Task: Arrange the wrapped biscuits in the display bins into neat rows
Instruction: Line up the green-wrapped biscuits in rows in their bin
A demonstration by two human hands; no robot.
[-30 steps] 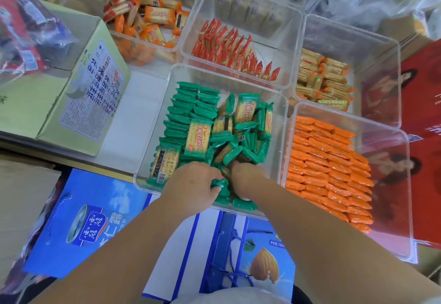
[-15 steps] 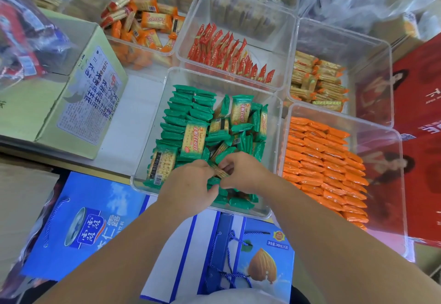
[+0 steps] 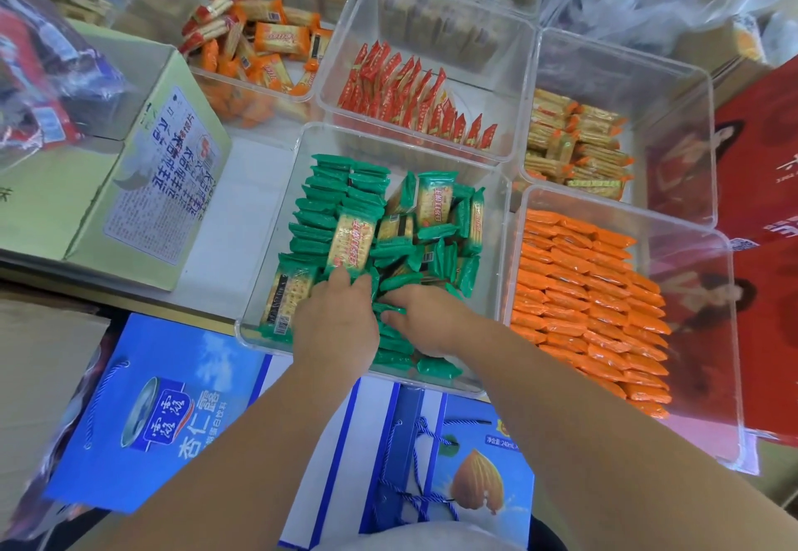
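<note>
A clear bin in the middle holds green wrapped biscuits. At its left side they stand on edge in two neat rows. On its right they lie in a loose heap, and a few packets lie flat, face up. Both hands are in the near end of this bin. My left hand rests its fingers on the packets just below a flat one. My right hand points left and pinches a green packet between thumb and fingers.
The bin to the right holds tidy rows of orange packets. Behind stand bins of red packets, yellow packets and jumbled orange packets. A cardboard box lies at left. Blue gift boxes lie under my arms.
Both hands lifted from the bin's near edge, pinched one packet together, then moved down into the pile. The left hand now reaches further forward and the hands are slightly apart.
</note>
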